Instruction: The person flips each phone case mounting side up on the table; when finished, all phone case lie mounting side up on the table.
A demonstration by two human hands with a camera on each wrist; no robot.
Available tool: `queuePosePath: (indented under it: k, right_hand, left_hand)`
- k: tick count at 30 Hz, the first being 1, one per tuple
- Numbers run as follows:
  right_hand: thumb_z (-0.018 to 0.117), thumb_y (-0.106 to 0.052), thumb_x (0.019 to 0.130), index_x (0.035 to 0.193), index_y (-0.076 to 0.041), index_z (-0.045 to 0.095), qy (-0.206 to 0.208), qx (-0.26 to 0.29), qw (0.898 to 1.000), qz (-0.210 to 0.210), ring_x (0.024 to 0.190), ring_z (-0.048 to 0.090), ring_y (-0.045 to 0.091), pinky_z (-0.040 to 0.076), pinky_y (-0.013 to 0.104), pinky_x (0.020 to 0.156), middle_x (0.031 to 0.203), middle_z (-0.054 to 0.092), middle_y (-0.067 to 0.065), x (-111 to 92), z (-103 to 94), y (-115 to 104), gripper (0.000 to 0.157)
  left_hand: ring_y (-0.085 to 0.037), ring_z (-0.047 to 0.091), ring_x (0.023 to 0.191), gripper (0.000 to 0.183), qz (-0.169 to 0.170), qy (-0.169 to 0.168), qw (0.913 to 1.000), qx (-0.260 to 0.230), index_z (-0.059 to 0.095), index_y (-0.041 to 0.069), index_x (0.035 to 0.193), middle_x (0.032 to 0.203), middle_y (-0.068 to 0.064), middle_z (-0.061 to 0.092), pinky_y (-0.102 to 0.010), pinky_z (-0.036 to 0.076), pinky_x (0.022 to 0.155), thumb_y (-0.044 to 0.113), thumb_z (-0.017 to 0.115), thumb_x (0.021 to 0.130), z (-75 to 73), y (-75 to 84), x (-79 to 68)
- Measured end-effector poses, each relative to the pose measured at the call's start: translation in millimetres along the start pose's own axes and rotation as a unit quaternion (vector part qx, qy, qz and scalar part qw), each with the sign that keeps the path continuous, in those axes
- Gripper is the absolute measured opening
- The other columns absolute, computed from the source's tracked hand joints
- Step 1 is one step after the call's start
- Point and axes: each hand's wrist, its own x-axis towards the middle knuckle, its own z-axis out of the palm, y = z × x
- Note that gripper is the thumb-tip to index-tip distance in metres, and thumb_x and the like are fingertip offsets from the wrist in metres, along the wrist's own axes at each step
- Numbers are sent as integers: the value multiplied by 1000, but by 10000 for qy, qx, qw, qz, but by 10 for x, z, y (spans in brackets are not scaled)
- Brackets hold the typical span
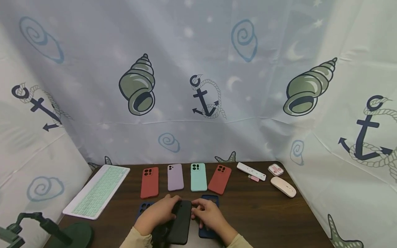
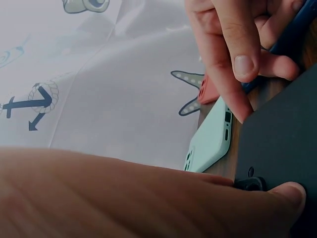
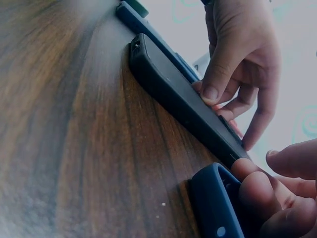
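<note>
A black phone (image 1: pixel 181 224) lies back up in front of the person, between both hands. My left hand (image 1: pixel 159 212) grips its upper left side, with the thumb on the back beside the camera lens (image 2: pixel 251 171). My right hand (image 1: pixel 207 215) touches the upper right edge with a fingertip; its thumb (image 2: pixel 242 64) is apart from the phone. Beneath the right hand lies a navy phone case (image 1: pixel 208 234), partly covered. Another navy case (image 1: pixel 144 207) shows behind the left hand, mostly hidden.
Along the back stand out a red case (image 1: pixel 150 182), a lilac case (image 1: pixel 175 177), a mint case (image 1: pixel 198 177) and a second red case (image 1: pixel 219 179). To the right are a white power strip (image 1: pixel 251 171) and mouse (image 1: pixel 283 186); left, a keyboard (image 1: pixel 97 191) and green lamp base (image 1: pixel 74 236).
</note>
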Motion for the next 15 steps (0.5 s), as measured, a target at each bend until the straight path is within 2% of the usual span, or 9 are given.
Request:
queuePosePath:
  k: [9,15]
  right_hand:
    - [68,-32,97,134,-27,64,39,173,9998,84,42,57,14,42,31,33,83,75,4,13,4,19,37]
    - [68,-29,98,137,-28,61,-73,303,9995,-8,42,57,13,42,30,34,86,75,7,-4,4,15,40]
  left_hand:
    - [-25,64,94,62,-120,-19,9999,12,55,9,140,117,-16,60,-46,52,76,15,81,85,-8,12,20]
    - [-25,64,97,61,-247,-32,9995,-205,54,8,141,121,-17,60,-51,53,81,30,77,90,3,8,28]
